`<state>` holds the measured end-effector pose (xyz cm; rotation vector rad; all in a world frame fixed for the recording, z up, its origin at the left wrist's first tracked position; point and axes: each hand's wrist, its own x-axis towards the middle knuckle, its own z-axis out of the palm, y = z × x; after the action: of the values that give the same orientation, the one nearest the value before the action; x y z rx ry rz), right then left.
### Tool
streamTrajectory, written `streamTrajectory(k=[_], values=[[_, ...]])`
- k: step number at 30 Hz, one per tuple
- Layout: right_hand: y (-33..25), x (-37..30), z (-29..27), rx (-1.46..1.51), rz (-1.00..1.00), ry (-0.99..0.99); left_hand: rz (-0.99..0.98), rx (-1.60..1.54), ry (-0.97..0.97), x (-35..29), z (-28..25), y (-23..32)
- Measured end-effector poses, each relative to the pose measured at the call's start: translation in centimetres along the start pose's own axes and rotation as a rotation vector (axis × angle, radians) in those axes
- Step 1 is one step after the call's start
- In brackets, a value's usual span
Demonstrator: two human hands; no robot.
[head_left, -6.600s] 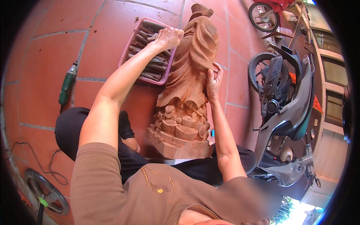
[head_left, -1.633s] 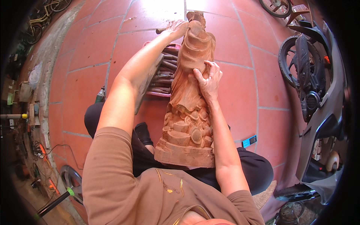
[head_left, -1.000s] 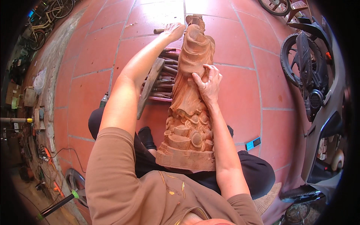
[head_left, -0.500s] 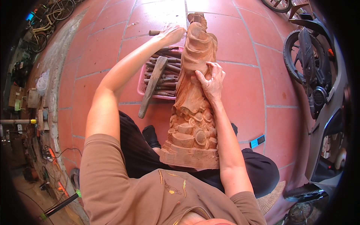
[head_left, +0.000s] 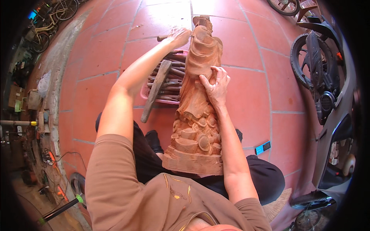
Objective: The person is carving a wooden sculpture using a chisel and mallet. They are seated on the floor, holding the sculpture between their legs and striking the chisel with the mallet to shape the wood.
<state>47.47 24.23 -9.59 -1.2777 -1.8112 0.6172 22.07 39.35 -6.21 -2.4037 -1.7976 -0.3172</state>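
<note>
A reddish-brown carved wooden statue (head_left: 194,111) leans lengthwise away from me, its stepped base by my lap and its narrow top far off. Closed around a carving chisel (head_left: 161,38), my left hand (head_left: 180,37) is at the statue's upper left side. Only the chisel's wooden handle end shows clearly; its tip is hidden or too small to make out. Lower down, my right hand (head_left: 216,86) grips the statue's right side, thumb and bent fingers apart on the carved folds. Left of the statue, a pink basket (head_left: 144,91) holds several wooden-handled carving tools (head_left: 169,87).
A worn wooden bar (head_left: 156,92) lies across the basket's left side. On the red tiled floor (head_left: 246,92) at right is a blue phone (head_left: 263,148). A motorbike (head_left: 327,100) stands along the right edge; cables and tools line the left.
My left arm has shifted slightly right, its elbow closer in. The left hand and chisel are a little lower and to the right. My right hand stays on the statue.
</note>
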Motion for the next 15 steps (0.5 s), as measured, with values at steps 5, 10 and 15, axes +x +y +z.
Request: streamTrajectory(k=[5, 10, 15], values=[[0.7, 0.1, -0.2, -0.043, 0.004, 0.019, 0.094, -0.064, -0.051, -2.5, -2.4, 1.8], [0.1, 0.2, -0.1, -0.03, -0.024, 0.019, -0.046, -0.049, 0.007, -1.3, -1.6, 0.3], [0.4, 0.1, 0.2, -0.052, -0.063, 0.028, -0.122, 0.008, 0.013, 0.9, 0.9, 0.0]])
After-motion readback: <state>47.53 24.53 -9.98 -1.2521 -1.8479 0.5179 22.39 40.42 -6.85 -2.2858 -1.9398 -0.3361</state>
